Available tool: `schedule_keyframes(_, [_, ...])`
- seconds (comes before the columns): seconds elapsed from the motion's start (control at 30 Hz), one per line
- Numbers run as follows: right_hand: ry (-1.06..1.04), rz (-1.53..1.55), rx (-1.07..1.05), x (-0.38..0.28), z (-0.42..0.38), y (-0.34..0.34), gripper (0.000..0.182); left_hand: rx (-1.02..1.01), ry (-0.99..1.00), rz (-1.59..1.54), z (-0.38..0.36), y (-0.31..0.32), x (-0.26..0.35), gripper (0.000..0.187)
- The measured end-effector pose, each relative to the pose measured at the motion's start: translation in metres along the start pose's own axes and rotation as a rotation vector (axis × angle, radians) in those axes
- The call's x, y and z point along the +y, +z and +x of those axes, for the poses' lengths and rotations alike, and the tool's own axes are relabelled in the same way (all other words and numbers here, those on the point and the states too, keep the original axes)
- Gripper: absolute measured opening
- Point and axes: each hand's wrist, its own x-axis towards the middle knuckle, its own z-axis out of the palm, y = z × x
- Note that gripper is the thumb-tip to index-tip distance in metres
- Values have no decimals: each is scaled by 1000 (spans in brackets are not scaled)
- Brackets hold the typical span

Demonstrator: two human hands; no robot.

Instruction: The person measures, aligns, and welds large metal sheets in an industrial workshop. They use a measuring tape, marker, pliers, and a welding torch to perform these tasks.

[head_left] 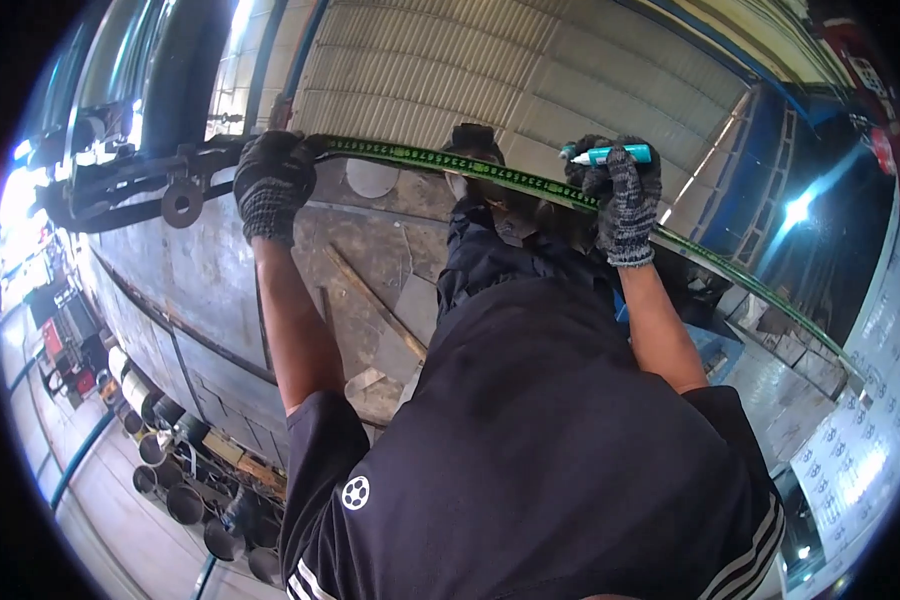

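Note:
A green measuring tape [515, 180] with black numbers stretches across the view, sloping down to the right. My left hand [275, 185], in a dark knitted glove, is closed around the tape near its left stretch, beside a dark metal bar with a ring-shaped lug [182, 203]. In my right hand [628, 205], also gloved, is a teal and white marker [615, 155], held roughly level with its tip end pointing left. The tape passes at the fingers of that hand and continues beyond the wrist toward the lower right.
Ribbed metal sheeting [420, 75] spans the far side. Below the tape lie metal plates [220, 310] and a thin wooden stick [375, 300]. Several round dark pipe ends [185, 503] are stacked at lower left. Printed white sheeting [855, 480] lines the right side.

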Motion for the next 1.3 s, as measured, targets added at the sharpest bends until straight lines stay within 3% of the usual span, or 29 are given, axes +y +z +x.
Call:
schedule_keyframes(0.07, [25, 132, -30, 6, 3, 0, 19, 4, 21, -3, 3, 5, -5, 41])
schedule_keyframes(0.17, [49, 168, -34, 13, 5, -3, 20, -113, -138, -46, 5, 4, -9, 42])
schedule_keyframes(0.27, [80, 196, 2, 18, 6, -5, 18, -137, -97, 80, 5, -3, -4, 32])
schedule_keyframes(0.43, [64, 220, -11, 26, 12, -9, 16, -212, -98, 85, 14, 3, -13, 36])
schedule_keyframes(0.5, [47, 238, -53, 28, 12, -12, 15, -221, 104, 172, 17, 13, -26, 36])
schedule_keyframes(0.53, [40, 206, -45, 26, 11, -11, 14, -218, 104, 178, 15, 6, -19, 36])
schedule_keyframes(0.63, [20, 138, -57, 24, 10, -12, 14, -323, -48, 171, 5, -15, 18, 31])
schedule_keyframes(0.73, [16, 84, -93, 21, 7, -8, 16, -282, -138, 122, 6, -12, 21, 31])
schedule_keyframes(0.8, [27, 68, -116, 17, 7, -1, 18, -296, -56, 145, 1, -18, 26, 36])
schedule_keyframes(0.93, [-32, -74, -207, 6, 9, -1, 21, -277, -212, 80, -5, -27, 53, 42])
schedule_keyframes(1.0, [-69, -165, -239, 1, 12, -4, 21, -218, -61, 150, -4, -16, 49, 44])
schedule_keyframes(1.07, [-70, -188, -319, -5, 12, 2, 23, -242, -153, 80, -11, -40, 69, 46])
schedule_keyframes(1.2, [-115, -295, -334, -15, 12, 6, 23, -285, -54, 149, -5, -21, 58, 48])
schedule_keyframes(1.3, [-84, -278, -374, -13, 13, 4, 24, -183, -51, 75, -9, -9, 56, 49])
